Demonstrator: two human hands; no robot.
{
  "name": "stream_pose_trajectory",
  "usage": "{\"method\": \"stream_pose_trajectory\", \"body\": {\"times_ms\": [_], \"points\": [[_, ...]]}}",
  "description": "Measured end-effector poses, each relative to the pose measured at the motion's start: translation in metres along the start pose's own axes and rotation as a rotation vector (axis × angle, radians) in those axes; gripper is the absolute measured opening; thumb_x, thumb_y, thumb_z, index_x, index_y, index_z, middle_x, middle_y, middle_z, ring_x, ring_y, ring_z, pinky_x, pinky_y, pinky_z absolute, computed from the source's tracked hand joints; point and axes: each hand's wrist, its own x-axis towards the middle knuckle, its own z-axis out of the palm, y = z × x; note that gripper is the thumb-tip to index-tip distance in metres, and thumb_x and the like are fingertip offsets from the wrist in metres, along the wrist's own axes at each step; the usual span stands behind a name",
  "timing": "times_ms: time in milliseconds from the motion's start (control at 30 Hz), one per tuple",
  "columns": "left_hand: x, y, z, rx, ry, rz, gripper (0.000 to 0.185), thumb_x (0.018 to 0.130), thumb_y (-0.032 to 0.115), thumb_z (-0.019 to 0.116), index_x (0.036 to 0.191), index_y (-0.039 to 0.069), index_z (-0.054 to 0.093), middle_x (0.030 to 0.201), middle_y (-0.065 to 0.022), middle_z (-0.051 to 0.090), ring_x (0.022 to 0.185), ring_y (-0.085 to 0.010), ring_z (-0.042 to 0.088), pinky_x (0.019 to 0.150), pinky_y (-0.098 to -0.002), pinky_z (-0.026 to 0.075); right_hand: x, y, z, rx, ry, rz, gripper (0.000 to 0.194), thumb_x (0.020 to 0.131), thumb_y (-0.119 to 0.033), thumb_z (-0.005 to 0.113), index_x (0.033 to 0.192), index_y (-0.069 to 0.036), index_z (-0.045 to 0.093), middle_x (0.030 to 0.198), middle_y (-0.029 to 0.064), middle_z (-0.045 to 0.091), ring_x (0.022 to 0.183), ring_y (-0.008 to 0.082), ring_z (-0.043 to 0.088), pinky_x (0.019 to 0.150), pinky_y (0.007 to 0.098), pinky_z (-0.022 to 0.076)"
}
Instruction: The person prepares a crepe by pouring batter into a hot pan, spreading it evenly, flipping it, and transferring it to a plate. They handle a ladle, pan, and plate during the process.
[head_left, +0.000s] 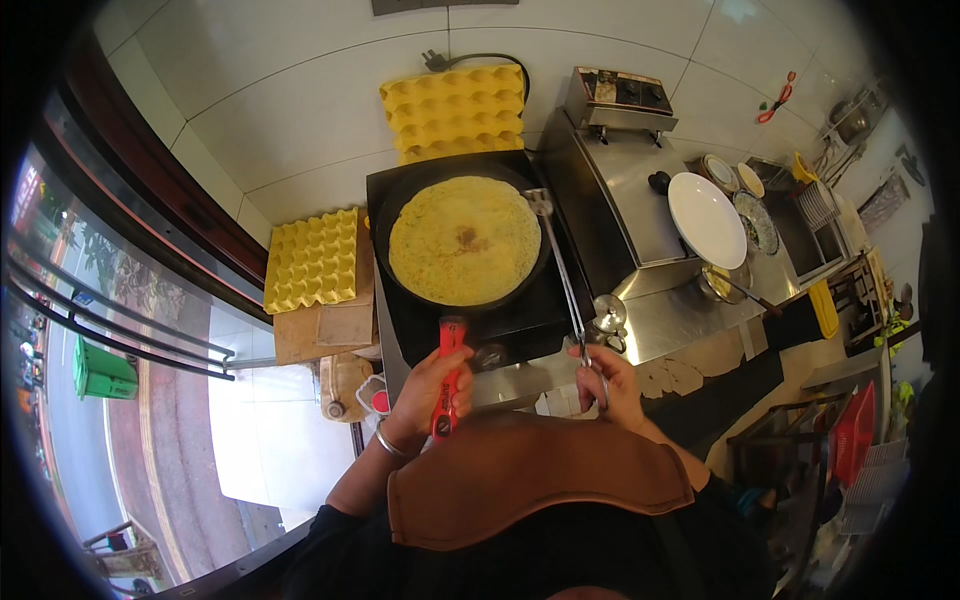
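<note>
My left hand (431, 394) grips the red handle (451, 337) of a dark frying pan (390, 281) on a black stove (420, 330). A broad, round yellow pancake or omelette (465, 244) with a browned spot near its middle lies flat in the pan. With my right hand (611, 384) I hold long metal scissor tongs (562, 270) by their handles. Their tips reach the pan's right rim, beside the pancake; whether they touch the rim I cannot tell.
Yellow egg trays stand behind the stove (454, 109) and on cardboard at its left (311, 259). To the right are a steel appliance (637, 187), a white oval plate (706, 220), a lidded metal pot (608, 315) and a bowl (724, 285) with a utensil. A window is at far left.
</note>
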Motion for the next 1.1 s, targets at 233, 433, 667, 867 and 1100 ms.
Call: {"method": "stream_pose_trajectory", "body": {"times_ms": [233, 433, 667, 867, 1100], "points": [[-0.001, 0.002, 0.0, -0.006, 0.005, -0.011, 0.023, 0.101, 0.025, 0.048, 0.116, 0.007, 0.049, 0.071, -0.0034, 0.049, 0.05, -0.012, 0.046, 0.045, -0.0267, 0.039, 0.071, -0.07, 0.004, -0.018, -0.207, 0.161, 0.023, 0.091, -0.019, 0.062, 0.105, 0.0, 0.064, 0.056, 0.002, 0.051, 0.039, 0.0097, 0.043, 0.041, 0.0234, 0.0319], [0.0, 0.0, -0.003, 0.014, 0.0, 0.002, 0.024, 0.101, 0.026, 0.049, 0.116, 0.007, 0.049, 0.071, -0.0038, 0.049, 0.051, -0.0123, 0.047, 0.045, -0.0269, 0.04, 0.127, -0.101, 0.043, -0.203, -0.204, 0.249, 0.018, 0.086, -0.021, 0.066, 0.089, -0.003, 0.063, 0.056, 0.0015, 0.049, 0.039, 0.0103, 0.042, 0.039, 0.0253, 0.0293], [0.003, -0.003, -0.007, -0.006, -0.005, 0.004, 0.023, 0.1, 0.026, 0.05, 0.115, 0.008, 0.049, 0.071, -0.0048, 0.051, 0.051, -0.0138, 0.047, 0.045, -0.0277, 0.04, 0.166, -0.102, 0.057, -0.259, -0.172, 0.327, 0.021, 0.083, -0.021, 0.067, 0.069, -0.008, 0.056, 0.055, 0.0021, 0.051, 0.04, 0.011, 0.044, 0.04, 0.0268, 0.0294], [0.005, -0.005, -0.008, -0.024, -0.02, -0.003, 0.022, 0.101, 0.026, 0.049, 0.114, 0.009, 0.049, 0.072, -0.0054, 0.052, 0.051, -0.0142, 0.048, 0.045, -0.0278, 0.04, 0.183, -0.091, 0.064, -0.233, -0.158, 0.298, 0.016, 0.084, -0.02, 0.068, 0.082, -0.005, 0.063, 0.056, 0.0014, 0.049, 0.039, 0.0104, 0.042, 0.038, 0.0242, 0.027], [0.006, -0.004, -0.007, -0.021, -0.025, -0.001, 0.022, 0.101, 0.026, 0.048, 0.115, 0.009, 0.049, 0.072, -0.0061, 0.052, 0.052, -0.0149, 0.048, 0.046, -0.0286, 0.04, 0.161, -0.096, 0.062, -0.289, -0.178, 0.316, 0.019, 0.084, -0.022, 0.07, 0.078, -0.007, 0.06, 0.055, 0.001, 0.049, 0.039, 0.0102, 0.043, 0.038, 0.0244, 0.0256]]}}
